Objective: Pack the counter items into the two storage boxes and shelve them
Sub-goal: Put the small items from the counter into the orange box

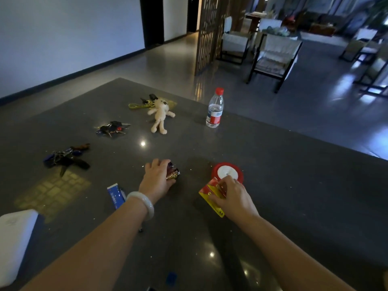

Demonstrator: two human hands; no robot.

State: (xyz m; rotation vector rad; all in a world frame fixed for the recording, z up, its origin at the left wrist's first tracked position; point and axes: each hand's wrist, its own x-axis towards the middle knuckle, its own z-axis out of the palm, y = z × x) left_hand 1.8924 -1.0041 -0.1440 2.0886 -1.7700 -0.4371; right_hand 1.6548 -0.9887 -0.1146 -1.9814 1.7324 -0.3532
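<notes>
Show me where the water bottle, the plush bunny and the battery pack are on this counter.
water bottle (214, 115): head view, on its red and white label.
plush bunny (160, 114): head view, on its belly.
battery pack (207, 191): head view, on the card's yellow left part.

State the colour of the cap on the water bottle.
Red. The cap shows best in the head view, atop the upright clear bottle.

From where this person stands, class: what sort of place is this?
Probably a lobby or lounge: a dark polished counter, white-cushioned armchairs beyond it, and a wooden lattice screen dividing the open floor.
</notes>
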